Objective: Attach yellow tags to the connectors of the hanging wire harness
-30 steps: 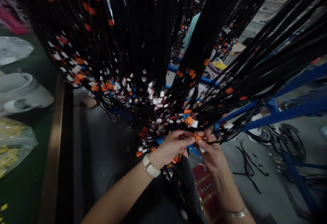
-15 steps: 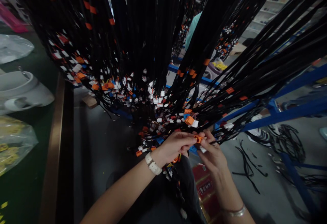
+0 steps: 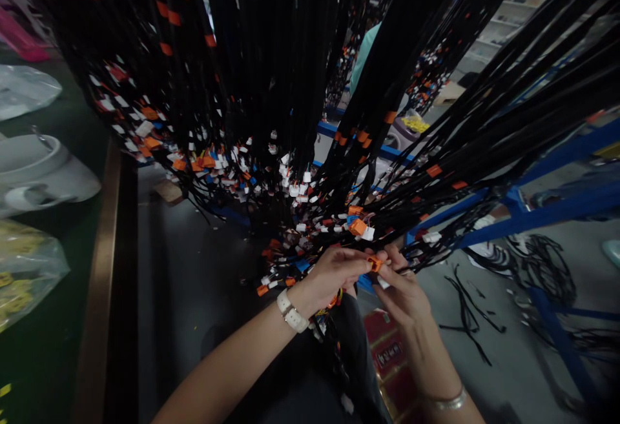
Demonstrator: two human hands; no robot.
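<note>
Both hands meet at an orange connector (image 3: 374,263) in front of the hanging wire harnesses (image 3: 271,75). My left hand (image 3: 334,274), with a white watch on its wrist, pinches the connector's left side with thumb and fingertips. From the right, my right hand (image 3: 404,288) closes its fingers on the same connector. A white connector (image 3: 383,282) shows just under the right thumb. Slightly above the hands hangs a cluster of connectors, among them an orange one (image 3: 357,226). Part of the held piece is covered by fingers.
Blue frame bars (image 3: 518,221) run along the right, with black cables (image 3: 467,314) on the floor below. A red box (image 3: 390,353) sits beneath my right forearm. At left are a grey-white basin-like bin (image 3: 43,166) and a clear bag of yellow parts (image 3: 29,275).
My left hand has shifted very slightly on the orange connector, and the view has drifted a little. Both hands keep their grip.
</note>
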